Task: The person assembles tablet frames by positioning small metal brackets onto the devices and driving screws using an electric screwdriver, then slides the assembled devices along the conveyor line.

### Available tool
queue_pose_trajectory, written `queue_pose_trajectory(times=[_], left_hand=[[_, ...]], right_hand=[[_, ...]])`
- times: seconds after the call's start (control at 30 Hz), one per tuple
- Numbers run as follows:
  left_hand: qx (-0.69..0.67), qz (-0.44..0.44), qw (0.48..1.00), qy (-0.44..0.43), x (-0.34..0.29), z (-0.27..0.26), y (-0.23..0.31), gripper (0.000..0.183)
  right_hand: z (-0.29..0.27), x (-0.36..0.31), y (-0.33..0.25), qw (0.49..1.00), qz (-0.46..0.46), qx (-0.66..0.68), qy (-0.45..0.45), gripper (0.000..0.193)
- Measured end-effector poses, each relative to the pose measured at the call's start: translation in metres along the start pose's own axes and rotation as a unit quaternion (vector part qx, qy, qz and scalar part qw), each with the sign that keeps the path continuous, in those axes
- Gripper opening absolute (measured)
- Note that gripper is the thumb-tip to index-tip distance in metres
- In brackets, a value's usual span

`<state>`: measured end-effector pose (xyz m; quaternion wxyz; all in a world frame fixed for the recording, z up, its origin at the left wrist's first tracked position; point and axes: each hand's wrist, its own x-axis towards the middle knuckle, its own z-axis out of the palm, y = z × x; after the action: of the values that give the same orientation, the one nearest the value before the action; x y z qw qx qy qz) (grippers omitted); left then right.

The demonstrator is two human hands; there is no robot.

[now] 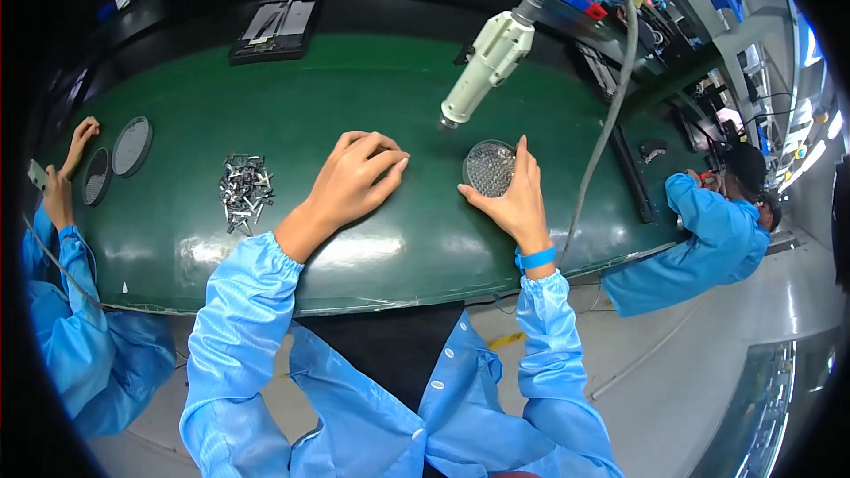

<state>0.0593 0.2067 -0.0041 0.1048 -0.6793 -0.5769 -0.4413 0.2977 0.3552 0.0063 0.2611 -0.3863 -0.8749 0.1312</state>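
Note:
My right hand (521,204) holds a round clear dish (490,168) on the green tabletop, thumb at its near left and fingers along its right side. Small round cells or pieces fill the dish, too fine to make out. To its left, my left hand (356,174) rests low over the table with loosely bent fingers, a gap between thumb and forefinger, and nothing visible in it. A pile of small metal and black pieces, screw-like in shape (246,193), lies left of that hand. Above the dish hangs a pale electric screwdriver (487,68), tip down, touched by neither hand.
A grey cable (611,124) loops down right of the screwdriver. A black tray-like device (279,22) sits at the back, and a dark bar (633,173) lies right. Two round dishes (133,147) stand left, near a co-worker's hands (60,195). Another person (717,221) works at right.

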Motion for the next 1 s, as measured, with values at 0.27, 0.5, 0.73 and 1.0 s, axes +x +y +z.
queue_pose_trajectory(times=[0.27, 0.5, 0.73, 1.0], left_hand=[[0.006, 0.003, 1.0, 0.014, -0.005, 0.0, 0.002, 0.009], [0.014, 0.003, 0.998, 0.056, 0.002, 0.003, 0.001, 0.015], [0.012, 0.073, 0.994, 0.075, -0.005, -0.008, 0.0, 0.045], [-0.012, 0.074, 0.994, 0.075, -0.01, -0.002, -0.005, 0.046]], right_hand=[[0.014, 0.012, 0.001, 1.0, -0.024, -0.005, -0.005, 0.127], [0.025, 0.033, 0.012, 0.997, -0.069, -0.02, 0.036, 0.121], [0.019, 0.039, 0.003, 0.998, -0.046, -0.039, -0.009, 0.129], [0.007, 0.048, 0.003, 0.994, 0.003, -0.101, -0.039, 0.137]])
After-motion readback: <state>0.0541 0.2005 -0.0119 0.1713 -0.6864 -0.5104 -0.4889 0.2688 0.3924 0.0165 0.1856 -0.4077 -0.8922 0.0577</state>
